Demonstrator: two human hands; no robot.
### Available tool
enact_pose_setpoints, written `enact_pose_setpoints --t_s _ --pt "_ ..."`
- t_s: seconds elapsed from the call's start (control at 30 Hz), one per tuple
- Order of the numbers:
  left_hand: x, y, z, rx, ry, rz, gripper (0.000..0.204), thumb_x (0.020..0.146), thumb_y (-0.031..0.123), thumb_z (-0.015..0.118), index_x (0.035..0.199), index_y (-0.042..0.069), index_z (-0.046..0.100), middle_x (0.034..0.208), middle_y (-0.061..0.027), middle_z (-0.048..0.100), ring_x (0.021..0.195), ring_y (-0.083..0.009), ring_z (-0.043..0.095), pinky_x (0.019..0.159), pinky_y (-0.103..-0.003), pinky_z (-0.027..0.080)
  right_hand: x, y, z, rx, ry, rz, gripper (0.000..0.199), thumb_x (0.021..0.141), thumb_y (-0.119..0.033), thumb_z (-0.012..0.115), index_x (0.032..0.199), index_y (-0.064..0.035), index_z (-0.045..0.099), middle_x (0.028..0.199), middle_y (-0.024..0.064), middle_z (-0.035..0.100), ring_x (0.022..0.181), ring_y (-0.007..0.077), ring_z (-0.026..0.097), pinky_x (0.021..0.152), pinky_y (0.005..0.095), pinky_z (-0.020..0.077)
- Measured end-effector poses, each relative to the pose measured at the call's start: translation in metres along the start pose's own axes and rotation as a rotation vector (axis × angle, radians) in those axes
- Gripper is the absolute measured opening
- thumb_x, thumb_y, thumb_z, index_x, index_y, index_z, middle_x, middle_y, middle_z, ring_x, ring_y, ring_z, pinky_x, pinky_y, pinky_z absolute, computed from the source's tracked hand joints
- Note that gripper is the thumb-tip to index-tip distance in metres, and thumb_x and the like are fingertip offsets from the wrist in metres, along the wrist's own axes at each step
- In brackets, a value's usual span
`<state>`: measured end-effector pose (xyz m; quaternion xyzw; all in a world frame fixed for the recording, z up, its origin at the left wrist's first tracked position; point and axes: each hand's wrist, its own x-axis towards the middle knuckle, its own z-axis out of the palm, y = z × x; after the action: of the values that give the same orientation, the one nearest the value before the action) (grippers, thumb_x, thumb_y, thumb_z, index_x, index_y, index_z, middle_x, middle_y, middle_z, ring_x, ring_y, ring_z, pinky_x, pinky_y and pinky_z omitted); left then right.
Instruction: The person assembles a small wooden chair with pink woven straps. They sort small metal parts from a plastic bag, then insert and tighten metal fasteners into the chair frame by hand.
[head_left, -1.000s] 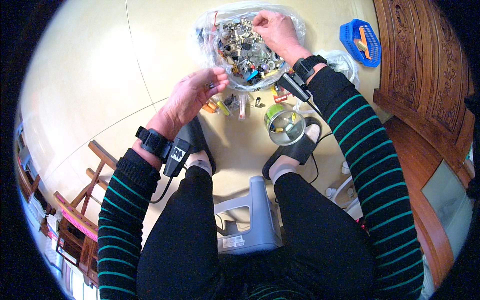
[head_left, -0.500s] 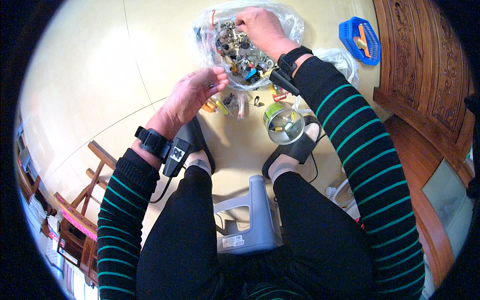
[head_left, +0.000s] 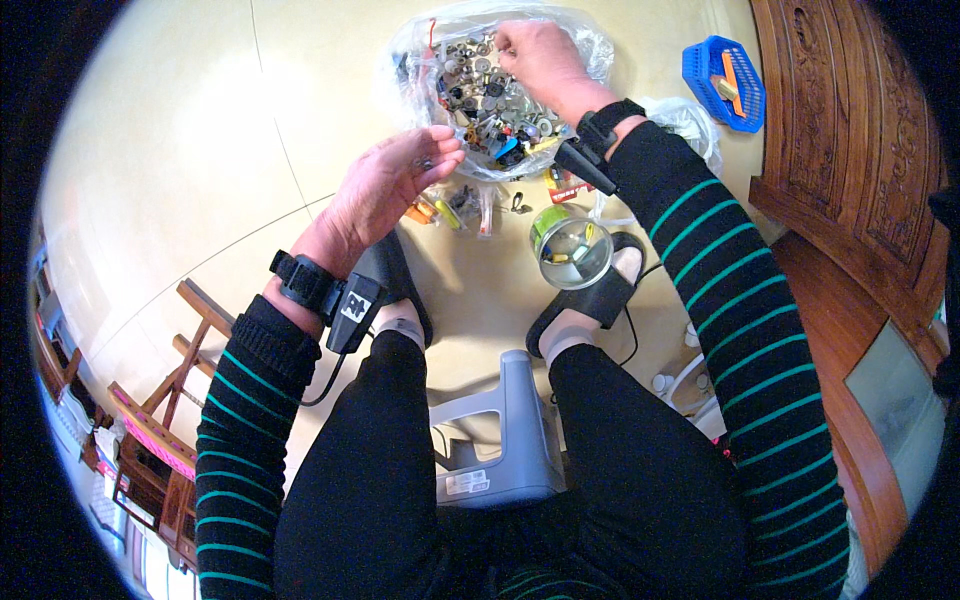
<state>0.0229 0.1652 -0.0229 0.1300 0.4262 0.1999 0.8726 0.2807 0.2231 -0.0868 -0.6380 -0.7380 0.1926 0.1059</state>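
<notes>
left fingers half-curled, small bits cupped | right fingers bunched (grip unclear) over bag | jar overlaps slipper | basket at right

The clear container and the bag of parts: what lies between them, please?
In the head view, a red package lies between the bag and the container, a small dark item left of it.

A blue basket holds an orange item; carved wooden panels rise at right; a grey stool sits low centre; brown wooden furniture stands left.
</notes>
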Motion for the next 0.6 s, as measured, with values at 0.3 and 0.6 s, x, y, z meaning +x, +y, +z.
enact_pose_setpoints --t_s 0.3,0.6 --pt "0.001 0.005 0.002 -0.021 -0.025 0.011 0.039 0.104 0.022 0.051 0.131 -0.007 0.053 0.124 -0.0150 0.062 0.112 -0.0204 0.063 0.101 -0.030 0.052 -0.013 0.011 -0.023 0.904 -0.011 0.387 0.021 0.092 -0.017 0.070 0.106 -0.0016 0.068 0.088 0.0038 0.070 0.073 0.0091 0.065 0.067 0.0241 0.0546" --pt "0.010 0.000 -0.006 -0.106 -0.116 0.056 0.036 0.104 0.021 0.051 0.128 -0.005 0.055 0.123 -0.0132 0.062 0.113 -0.0203 0.063 0.102 -0.029 0.051 -0.058 -0.100 -0.028 0.693 -0.099 -0.243 0.013 0.086 -0.010 0.069 0.097 -0.0039 0.069 0.088 0.0124 0.070 0.077 0.0220 0.070 0.072 0.0324 0.0556"
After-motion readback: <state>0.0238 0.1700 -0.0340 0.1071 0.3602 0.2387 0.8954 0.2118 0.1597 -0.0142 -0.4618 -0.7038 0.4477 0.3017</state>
